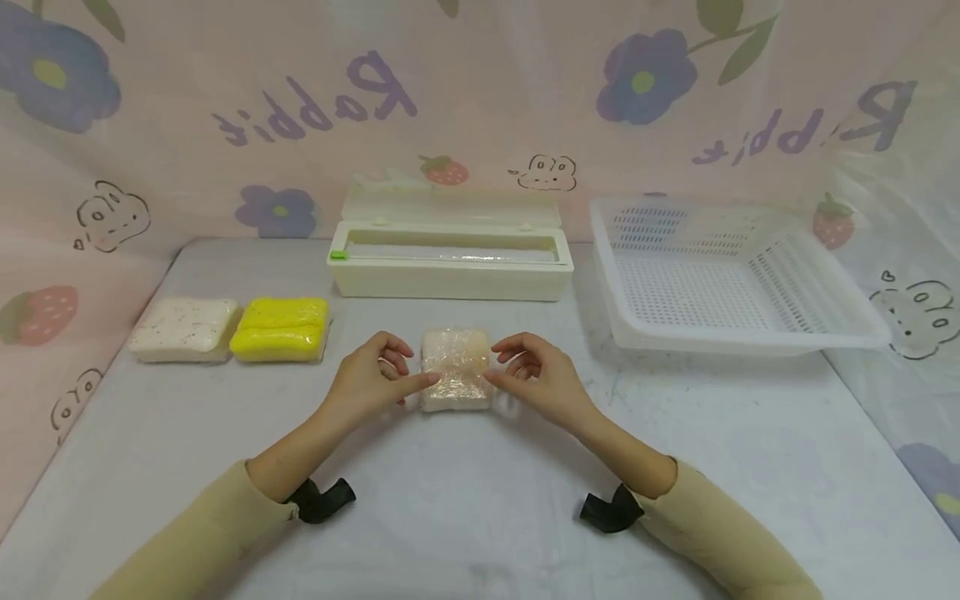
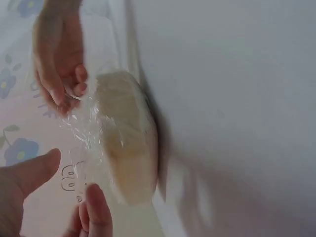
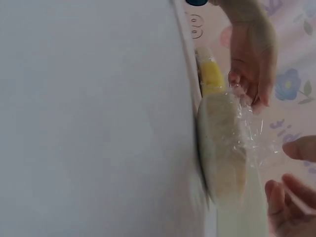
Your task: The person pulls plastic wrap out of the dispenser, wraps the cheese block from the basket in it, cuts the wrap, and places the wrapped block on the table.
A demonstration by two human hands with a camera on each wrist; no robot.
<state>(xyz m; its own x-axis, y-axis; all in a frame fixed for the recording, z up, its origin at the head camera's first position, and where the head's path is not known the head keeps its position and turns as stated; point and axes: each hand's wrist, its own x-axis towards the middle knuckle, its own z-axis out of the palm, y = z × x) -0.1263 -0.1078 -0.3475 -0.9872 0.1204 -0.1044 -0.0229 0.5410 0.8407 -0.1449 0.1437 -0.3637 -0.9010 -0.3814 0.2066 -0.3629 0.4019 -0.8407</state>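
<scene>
A cream-coloured block (image 1: 455,367) wrapped in crinkled clear film lies flat between the two hands. Loose film (image 2: 86,133) bunches up from its top. On the block's left side is the left hand (image 1: 377,372), its thumb tip over the near left edge in the head view. The right hand (image 1: 542,375) mirrors it on the opposite side, thumb close to the right edge. Both wrist views show a gap between thumb and fingers of each near hand, beside the raised film. The block's underside is hidden.
Behind the block stands an open cling-film box (image 1: 450,279) with its lid up and a roll inside. A white perforated basket (image 1: 742,340) is at the back right. Two wrapped blocks, one white with specks (image 1: 183,329) and one yellow (image 1: 281,329), sit at the left.
</scene>
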